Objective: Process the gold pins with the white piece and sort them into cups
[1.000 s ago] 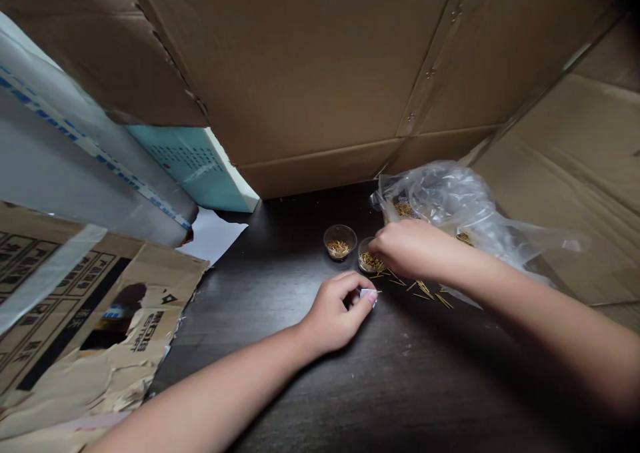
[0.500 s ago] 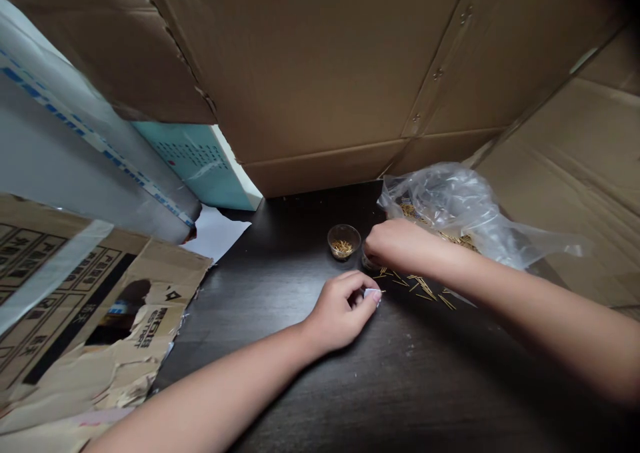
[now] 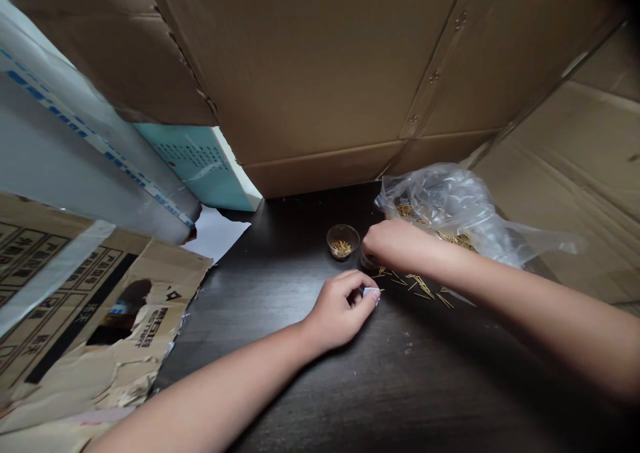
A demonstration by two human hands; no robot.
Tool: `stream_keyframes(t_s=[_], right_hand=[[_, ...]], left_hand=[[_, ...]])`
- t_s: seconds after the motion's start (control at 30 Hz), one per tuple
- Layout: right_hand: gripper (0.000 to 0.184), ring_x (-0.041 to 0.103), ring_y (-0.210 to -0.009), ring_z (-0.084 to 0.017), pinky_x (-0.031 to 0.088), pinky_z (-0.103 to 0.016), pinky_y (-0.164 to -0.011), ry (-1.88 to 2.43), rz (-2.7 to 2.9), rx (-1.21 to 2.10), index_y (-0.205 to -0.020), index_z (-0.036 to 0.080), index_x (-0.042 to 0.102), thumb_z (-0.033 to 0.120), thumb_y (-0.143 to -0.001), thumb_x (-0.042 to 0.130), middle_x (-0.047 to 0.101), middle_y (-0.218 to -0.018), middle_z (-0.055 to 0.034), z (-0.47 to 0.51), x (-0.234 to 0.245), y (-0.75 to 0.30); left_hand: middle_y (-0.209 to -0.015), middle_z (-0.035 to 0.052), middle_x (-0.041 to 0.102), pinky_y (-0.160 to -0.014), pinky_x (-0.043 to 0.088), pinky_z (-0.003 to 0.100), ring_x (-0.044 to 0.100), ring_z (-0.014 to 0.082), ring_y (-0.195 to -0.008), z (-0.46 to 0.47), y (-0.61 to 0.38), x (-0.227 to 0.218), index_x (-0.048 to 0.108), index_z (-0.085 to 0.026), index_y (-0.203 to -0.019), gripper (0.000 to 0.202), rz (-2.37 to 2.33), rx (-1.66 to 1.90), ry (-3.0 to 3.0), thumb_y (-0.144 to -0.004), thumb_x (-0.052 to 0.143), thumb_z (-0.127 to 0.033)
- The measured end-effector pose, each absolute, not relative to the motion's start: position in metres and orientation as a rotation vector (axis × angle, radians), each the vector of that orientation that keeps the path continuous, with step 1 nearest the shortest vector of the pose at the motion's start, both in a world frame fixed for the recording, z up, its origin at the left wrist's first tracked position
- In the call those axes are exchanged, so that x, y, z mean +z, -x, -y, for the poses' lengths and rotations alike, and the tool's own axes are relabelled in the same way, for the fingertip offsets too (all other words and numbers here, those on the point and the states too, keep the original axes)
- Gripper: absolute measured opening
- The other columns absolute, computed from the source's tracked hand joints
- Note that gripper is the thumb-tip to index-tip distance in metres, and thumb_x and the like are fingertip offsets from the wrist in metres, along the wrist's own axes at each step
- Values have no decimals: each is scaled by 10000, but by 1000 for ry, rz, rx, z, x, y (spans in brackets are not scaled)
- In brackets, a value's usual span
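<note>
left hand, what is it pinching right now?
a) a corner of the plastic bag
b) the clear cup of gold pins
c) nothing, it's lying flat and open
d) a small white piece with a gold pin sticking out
d: the left hand curls around a small white piece, with a thin gold pin poking out past it, apart from the clear cup and the plastic bag.

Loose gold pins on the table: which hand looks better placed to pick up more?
Right, probably: the right hand sits beside the loose gold pins, while the left hand pinches a small white piece.
</note>
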State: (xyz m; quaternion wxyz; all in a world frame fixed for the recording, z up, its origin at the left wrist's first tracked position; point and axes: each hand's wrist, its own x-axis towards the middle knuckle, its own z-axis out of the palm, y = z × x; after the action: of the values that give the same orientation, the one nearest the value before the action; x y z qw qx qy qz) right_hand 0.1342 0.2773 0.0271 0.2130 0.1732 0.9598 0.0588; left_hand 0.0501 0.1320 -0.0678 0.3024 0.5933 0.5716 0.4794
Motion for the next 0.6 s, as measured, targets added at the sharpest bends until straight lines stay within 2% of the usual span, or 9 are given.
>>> stream_keyframes(t_s=[0.23, 0.3, 0.37, 0.47, 0.6], right_hand=[[194, 656, -643, -175, 288, -261, -525, -412, -2760, 142, -817, 172, 766, 124, -889, 593, 741, -774, -73, -280, 38, -152], [167, 607, -601, -156, 253, -268, -515, -401, -2930, 184, -810, 164, 720, 142, -912, 589, 695, -747, -53, -276, 38, -165], [158, 559, -586, -147, 268, -275, -518, -364, -3161, 147, -829, 165, 677, 183, -944, 571, 643, -741, -39, -268, 34, -180], [165, 528, -629, -153, 362, -283, -568, -276, -3543, -155, -898, 164, 658, 215, -990, 531, 594, -754, -36, -249, 18, -204], [90, 557, -667, -143, 448, -266, -615, -341, -3739, -789, -1007, 161, 644, 111, -964, 583, 623, -791, -38, -228, -22, -224]], left_hand=[[-725, 19, 609, -623, 391, 252, 534, 141, -664, -131, -50, -66, 665, -146, -827, 158, -1518, 1268, -1566, -924, 595, -250], [-741, 23, 615, -634, 399, 252, 541, 143, -680, -131, -50, -66, 663, -145, -832, 161, -1515, 1275, -1560, -930, 592, -251], [-752, 22, 618, -650, 408, 251, 545, 144, -695, -131, -49, -68, 659, -147, -843, 158, -1512, 1284, -1556, -938, 588, -252], [-743, 12, 621, -650, 416, 245, 541, 134, -672, -131, -49, -70, 659, -149, -899, 156, -1483, 1284, -1541, -960, 570, -262], [-753, 15, 678, -634, 438, 233, 572, 116, -622, -129, -50, -72, 635, -151, -943, 176, -1402, 1262, -1494, -1000, 536, -285]])
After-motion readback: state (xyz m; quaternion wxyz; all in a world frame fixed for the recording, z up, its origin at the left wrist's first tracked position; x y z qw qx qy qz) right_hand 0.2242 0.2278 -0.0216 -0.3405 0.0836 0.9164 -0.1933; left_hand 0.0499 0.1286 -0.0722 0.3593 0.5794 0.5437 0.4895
